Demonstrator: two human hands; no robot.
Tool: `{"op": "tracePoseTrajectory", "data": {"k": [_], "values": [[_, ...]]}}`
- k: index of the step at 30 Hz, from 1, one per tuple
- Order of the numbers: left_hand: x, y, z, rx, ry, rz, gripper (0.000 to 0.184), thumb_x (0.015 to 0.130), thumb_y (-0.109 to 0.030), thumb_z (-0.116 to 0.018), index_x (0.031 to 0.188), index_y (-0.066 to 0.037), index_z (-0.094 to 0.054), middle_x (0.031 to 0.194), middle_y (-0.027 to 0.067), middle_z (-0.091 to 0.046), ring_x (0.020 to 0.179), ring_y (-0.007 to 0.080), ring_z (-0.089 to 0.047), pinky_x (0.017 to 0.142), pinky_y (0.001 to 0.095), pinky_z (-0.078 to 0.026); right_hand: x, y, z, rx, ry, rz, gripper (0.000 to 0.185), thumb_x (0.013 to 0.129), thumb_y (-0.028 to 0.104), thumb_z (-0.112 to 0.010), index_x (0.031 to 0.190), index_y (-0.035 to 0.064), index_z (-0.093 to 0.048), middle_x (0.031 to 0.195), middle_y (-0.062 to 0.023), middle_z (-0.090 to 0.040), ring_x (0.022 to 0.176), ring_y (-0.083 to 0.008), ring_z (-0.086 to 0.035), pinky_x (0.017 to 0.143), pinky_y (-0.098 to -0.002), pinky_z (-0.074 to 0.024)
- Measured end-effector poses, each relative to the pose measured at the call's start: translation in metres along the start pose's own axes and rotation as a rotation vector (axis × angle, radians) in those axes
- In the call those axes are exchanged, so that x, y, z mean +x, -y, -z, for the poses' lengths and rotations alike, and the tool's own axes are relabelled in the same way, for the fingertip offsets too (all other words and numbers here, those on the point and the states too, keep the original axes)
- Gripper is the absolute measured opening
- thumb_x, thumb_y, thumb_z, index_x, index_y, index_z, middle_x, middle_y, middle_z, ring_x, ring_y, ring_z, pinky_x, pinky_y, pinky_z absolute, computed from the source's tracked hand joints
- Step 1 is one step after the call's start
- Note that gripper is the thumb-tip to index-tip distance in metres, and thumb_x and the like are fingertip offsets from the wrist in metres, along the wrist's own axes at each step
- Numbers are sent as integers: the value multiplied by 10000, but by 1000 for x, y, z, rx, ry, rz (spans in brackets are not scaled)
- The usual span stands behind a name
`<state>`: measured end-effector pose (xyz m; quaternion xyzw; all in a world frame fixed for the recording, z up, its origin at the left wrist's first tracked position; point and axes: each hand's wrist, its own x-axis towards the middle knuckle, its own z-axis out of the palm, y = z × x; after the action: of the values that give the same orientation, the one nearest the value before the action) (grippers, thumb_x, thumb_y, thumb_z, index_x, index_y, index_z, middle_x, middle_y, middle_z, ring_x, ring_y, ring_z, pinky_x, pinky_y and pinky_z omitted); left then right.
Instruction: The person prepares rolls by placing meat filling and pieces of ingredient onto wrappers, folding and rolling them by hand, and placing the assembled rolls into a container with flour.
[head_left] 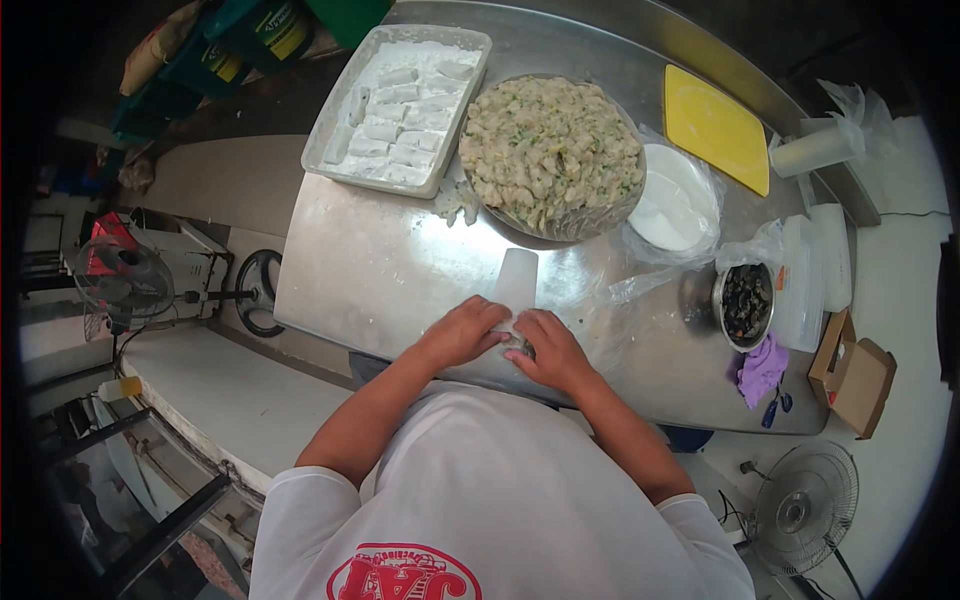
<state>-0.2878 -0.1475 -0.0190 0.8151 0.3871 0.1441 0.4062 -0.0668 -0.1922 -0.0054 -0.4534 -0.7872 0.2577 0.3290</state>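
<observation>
Both hands work close to the table's front edge on one thin whitish wrapper [517, 272] with a lump of filling at its near end. My left hand [466, 332] is closed on the wrapper's left side, fingers curled inward. My right hand [550, 347] grips the opposite side, its fingertips bent over the filled part. The fingers partly hide the filling. Beyond the wrapper stands a large round bowl heaped with pale, green-flecked filling [555, 150]. To its left, a white rectangular tray [318, 160] holds several floured rolls.
Right of the filling are a white powder container [672, 205] in plastic, a yellow board [715, 130] and a metal bowl of dark pieces [746, 305]. A purple cloth [763, 370], blue-handled scissors [776, 408] and an opened cardboard box [855, 375] lie at the right edge.
</observation>
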Motion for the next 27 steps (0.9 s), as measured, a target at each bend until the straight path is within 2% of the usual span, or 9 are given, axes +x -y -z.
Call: {"op": "tracePoseTrajectory", "data": {"k": [4,6,10,12,15,18,22,25,27], "values": [[3,-4,9,-76,50,117,393,890,-239,-786,1216,-71,-647,1147,137,-699,1099,349,-624,958,430,-515,-6,-14,-10,-67,67,8,324,835,131,-777,1116,18,-663,1113,-148,-641,1034,-344,-628,885,-425,-545],[2,-5,13,-45,25,-73,371,893,-225,-782,1204,-67,-657,1101,116,-704,1075,347,-630,942,439,-515,-4,-20,-17,-91,42,-11,318,835,127,-778,1116,29,-668,1094,-144,-632,1016,-339,-627,875,-421,-545],[5,4,8,3,23,-103,303,907,-208,-765,1159,-64,-679,1074,112,-704,1077,345,-628,946,445,-509,4,-18,-13,-54,68,-42,299,840,128,-774,1108,39,-674,1086,-144,-628,999,-332,-625,863,-420,-543],[8,9,3,-30,-46,-83,243,922,-189,-745,1121,-58,-696,1068,122,-701,1020,342,-645,903,440,-526,8,-9,-8,21,-14,-147,275,847,129,-767,1093,41,-682,1055,-128,-631,968,-323,-623,845,-415,-539],[16,10,6,-110,-58,-34,207,934,-167,-726,1101,-46,-701,1045,131,-693,932,342,-660,832,428,-547,11,-9,-1,-29,33,-54,232,856,132,-759,1061,44,-696,1018,-111,-638,922,-315,-618,824,-411,-531],[14,-7,10,-178,-164,8,170,940,-155,-717,1053,-28,-713,999,137,-680,868,342,-666,773,418,-554,12,-20,-10,-65,23,-116,200,863,127,-746,1045,53,-711,989,-88,-641,906,-308,-611,814,-413,-525],[14,-4,10,-154,-172,-85,129,933,-125,-706,1004,-18,-724,968,137,-673,877,341,-666,767,413,-550,18,-31,-12,-38,59,-108,175,868,119,-734,1034,63,-721,965,-80,-644,905,-302,-606,812,-421,-521],[21,1,5,-146,-188,14,116,901,-100,-691,981,-25,-728,943,145,-669,914,351,-656,815,446,-542,24,-27,-7,-75,90,-135,216,867,109,-729,1078,66,-720,1002,-93,-639,939,-301,-608,819,-416,-524],[25,-1,5,-142,-227,98,112,883,-85,-689,973,-27,-724,952,146,-668,912,354,-658,810,446,-544,28,-19,-3,-81,10,-141,266,857,121,-738,1117,69,-711,1048,-108,-629,967,-306,-609,835,-408,-523]]}}
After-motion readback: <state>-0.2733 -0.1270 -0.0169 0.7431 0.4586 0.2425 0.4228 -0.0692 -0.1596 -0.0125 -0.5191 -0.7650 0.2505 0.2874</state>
